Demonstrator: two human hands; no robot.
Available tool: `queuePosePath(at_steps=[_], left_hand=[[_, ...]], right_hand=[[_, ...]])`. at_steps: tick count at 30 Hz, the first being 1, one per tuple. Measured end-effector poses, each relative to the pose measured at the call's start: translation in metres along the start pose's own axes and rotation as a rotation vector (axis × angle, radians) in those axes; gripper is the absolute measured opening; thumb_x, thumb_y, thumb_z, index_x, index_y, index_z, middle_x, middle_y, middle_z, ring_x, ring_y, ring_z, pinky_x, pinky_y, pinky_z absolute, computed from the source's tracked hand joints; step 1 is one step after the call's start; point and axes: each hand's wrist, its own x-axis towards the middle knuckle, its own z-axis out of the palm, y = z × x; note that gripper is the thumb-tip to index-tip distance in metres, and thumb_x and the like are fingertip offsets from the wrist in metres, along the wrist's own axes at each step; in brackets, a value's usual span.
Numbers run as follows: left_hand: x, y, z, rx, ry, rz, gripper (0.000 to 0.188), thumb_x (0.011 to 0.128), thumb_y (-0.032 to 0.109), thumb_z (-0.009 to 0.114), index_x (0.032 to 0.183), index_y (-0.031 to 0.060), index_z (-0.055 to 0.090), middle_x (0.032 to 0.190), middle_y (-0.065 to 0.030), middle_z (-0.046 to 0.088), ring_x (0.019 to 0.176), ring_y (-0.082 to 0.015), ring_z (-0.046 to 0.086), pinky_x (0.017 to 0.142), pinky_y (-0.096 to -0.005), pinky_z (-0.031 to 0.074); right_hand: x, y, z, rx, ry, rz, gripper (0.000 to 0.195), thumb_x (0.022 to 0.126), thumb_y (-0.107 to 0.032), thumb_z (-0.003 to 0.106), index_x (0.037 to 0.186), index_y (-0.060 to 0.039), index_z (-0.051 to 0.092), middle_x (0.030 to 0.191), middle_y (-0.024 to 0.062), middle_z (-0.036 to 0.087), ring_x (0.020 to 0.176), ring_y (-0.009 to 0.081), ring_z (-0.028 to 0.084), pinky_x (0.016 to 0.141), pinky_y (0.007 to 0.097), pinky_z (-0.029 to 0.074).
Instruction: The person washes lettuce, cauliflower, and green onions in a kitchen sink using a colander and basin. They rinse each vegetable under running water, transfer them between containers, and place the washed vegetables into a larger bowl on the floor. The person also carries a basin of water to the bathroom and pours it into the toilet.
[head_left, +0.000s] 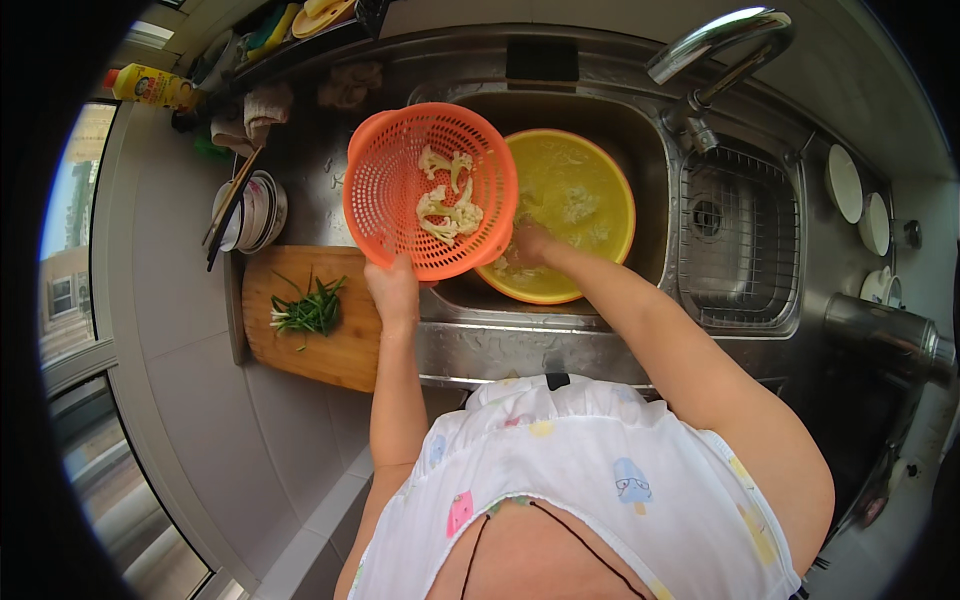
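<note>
My left hand (395, 294) grips the near rim of an orange plastic colander (381, 187), holding it at the left edge of the sink. A few cauliflower florets (450, 214) lie on the colander's perforated bottom. Right of it, a yellow plastic basin (559, 289) of water stands in the large sink bowl, partly overlapped by the colander. More cauliflower pieces (579, 202) are in the basin's water. My right hand (531, 244) reaches into the basin at its left side, its fingers under water. Whether those fingers hold a piece is hidden.
A wooden cutting board (330, 364) with cut green onions (311, 306) lies at left. Behind it are stacked bowls (259, 210) with chopsticks (231, 211) across them. A chrome faucet (720, 45) arches over the back right, near a smaller sink with a wire basket (739, 236).
</note>
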Motion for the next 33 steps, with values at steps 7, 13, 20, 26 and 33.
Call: queuePosePath(at_steps=[7, 13, 20, 26, 33], left_hand=[[0.008, -0.017, 0.002, 0.049, -0.012, 0.095, 0.021, 0.080, -0.001, 0.051, 0.098, -0.0087, 0.056, 0.087, -0.0104, 0.063, 0.070, -0.0175, 0.062, 0.057, -0.0289, 0.051], [0.001, -0.022, 0.003, 0.248, 0.024, 0.212, 0.024, 0.081, 0.002, 0.051, 0.103, -0.0071, 0.054, 0.084, -0.0145, 0.064, 0.065, -0.0208, 0.063, 0.051, -0.0315, 0.053], [-0.011, -0.005, 0.026, 0.159, -0.169, -0.086, 0.032, 0.077, 0.000, 0.043, 0.107, -0.0110, 0.049, 0.085, -0.0194, 0.064, 0.059, -0.0248, 0.065, 0.043, -0.0330, 0.055], [-0.016, -0.010, 0.026, 0.031, -0.205, -0.268, 0.031, 0.079, -0.003, 0.040, 0.108, -0.0097, 0.048, 0.088, -0.0184, 0.063, 0.060, -0.0240, 0.066, 0.041, -0.0305, 0.056], [-0.008, -0.007, 0.009, 0.018, -0.182, -0.274, 0.025, 0.080, -0.002, 0.041, 0.103, -0.0095, 0.049, 0.086, -0.0169, 0.063, 0.060, -0.0243, 0.066, 0.042, -0.0317, 0.055]], right_hand=[[-0.028, 0.020, 0.010, 0.640, 0.014, 0.185, 0.041, 0.072, -0.028, 0.067, 0.105, -0.0060, 0.061, 0.087, 0.0131, 0.064, 0.080, 0.0270, 0.061, 0.068, 0.0359, 0.050], [-0.078, 0.011, -0.059, 1.272, 0.278, 0.228, 0.030, 0.076, -0.026, 0.067, 0.095, -0.0040, 0.061, 0.084, 0.0061, 0.063, 0.071, 0.0126, 0.059, 0.054, 0.0341, 0.049], [-0.059, -0.038, -0.084, 0.608, 0.981, -0.142, 0.042, 0.082, -0.030, 0.065, 0.113, -0.0050, 0.054, 0.089, 0.0070, 0.063, 0.075, 0.0180, 0.061, 0.060, 0.0320, 0.051], [-0.087, -0.045, -0.128, 0.566, 0.896, -0.070, 0.063, 0.080, -0.032, 0.067, 0.131, -0.0061, 0.043, 0.121, 0.0217, 0.052, 0.113, 0.0331, 0.051, 0.092, 0.0382, 0.044], [-0.018, 0.085, -0.052, 0.222, 0.389, 0.407, 0.079, 0.080, -0.052, 0.060, 0.139, -0.0068, 0.033, 0.135, 0.0212, 0.041, 0.120, 0.0325, 0.046, 0.102, 0.0390, 0.036]])
